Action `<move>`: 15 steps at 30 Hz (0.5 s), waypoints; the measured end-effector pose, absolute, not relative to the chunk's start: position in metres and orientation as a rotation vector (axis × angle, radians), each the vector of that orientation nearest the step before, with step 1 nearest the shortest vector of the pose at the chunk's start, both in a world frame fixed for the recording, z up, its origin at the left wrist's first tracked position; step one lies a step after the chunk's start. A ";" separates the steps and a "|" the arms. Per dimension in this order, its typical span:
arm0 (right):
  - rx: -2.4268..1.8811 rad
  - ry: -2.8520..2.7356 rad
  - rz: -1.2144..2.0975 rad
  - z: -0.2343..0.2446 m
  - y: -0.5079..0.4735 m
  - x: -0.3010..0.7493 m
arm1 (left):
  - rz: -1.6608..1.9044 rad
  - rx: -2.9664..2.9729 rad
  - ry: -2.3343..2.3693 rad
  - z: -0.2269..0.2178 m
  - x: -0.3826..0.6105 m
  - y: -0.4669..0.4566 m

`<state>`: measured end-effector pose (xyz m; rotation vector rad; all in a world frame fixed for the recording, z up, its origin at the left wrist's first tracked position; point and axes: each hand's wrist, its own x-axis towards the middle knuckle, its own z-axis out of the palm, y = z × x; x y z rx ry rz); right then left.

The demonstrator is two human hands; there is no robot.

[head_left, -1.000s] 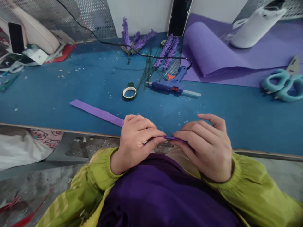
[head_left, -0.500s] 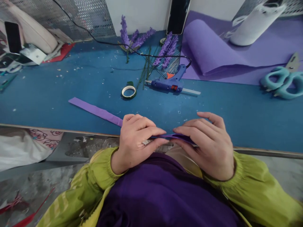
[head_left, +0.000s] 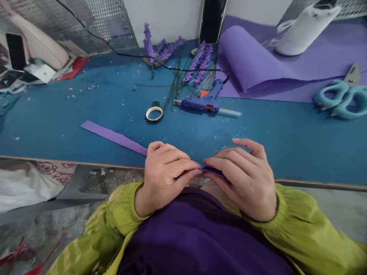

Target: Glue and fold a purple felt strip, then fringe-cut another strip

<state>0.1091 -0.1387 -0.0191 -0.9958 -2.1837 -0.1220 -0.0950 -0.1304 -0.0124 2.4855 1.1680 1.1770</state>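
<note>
A long purple strip (head_left: pixel 116 138), of felt or craft paper, lies slantwise on the blue table and runs in under my left hand (head_left: pixel 169 173). That hand pinches the strip between thumb and fingers near the table's front edge. My right hand (head_left: pixel 243 175) grips the strip's other end, which looks folded lengthwise, with thumb below and fingers above. The fingertips of both hands nearly meet. Part of the strip is hidden by my fingers. Beyond the hands lie a roll of green tape (head_left: pixel 154 114) and a blue glue gun (head_left: pixel 200 105) with a clear glue stick.
Purple lavender stems (head_left: pixel 197 65) and green wires (head_left: pixel 174 84) lie at the back, crossed by a black cord (head_left: pixel 120 54). A purple sheet (head_left: pixel 252 61) with a white container (head_left: pixel 306 30) and teal scissors (head_left: pixel 341 95) occupy the right. A phone (head_left: pixel 212 21) leans behind.
My right hand has shifted slightly left, so the fingertips of both hands are closer and less of the strip shows between them. The camera view has moved a little.
</note>
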 end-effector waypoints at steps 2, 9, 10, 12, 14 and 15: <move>-0.996 -2.188 -0.127 -0.019 -0.139 0.108 | 1.174 2.463 1.186 -0.012 -0.094 -0.131; -0.996 -2.189 -0.103 -0.021 -0.140 0.106 | 1.142 2.469 1.189 -0.012 -0.092 -0.131; -1.003 -2.182 -0.106 -0.021 -0.140 0.106 | 1.122 2.478 1.196 -0.010 -0.093 -0.131; -1.023 -2.170 -0.116 -0.021 -0.140 0.107 | 1.089 2.537 1.239 -0.005 -0.099 -0.133; -1.040 -2.163 -0.128 -0.021 -0.140 0.108 | 1.115 2.673 1.356 -0.001 -0.112 -0.136; -1.045 -2.164 -0.132 -0.021 -0.140 0.109 | 1.156 2.757 1.427 0.001 -0.121 -0.137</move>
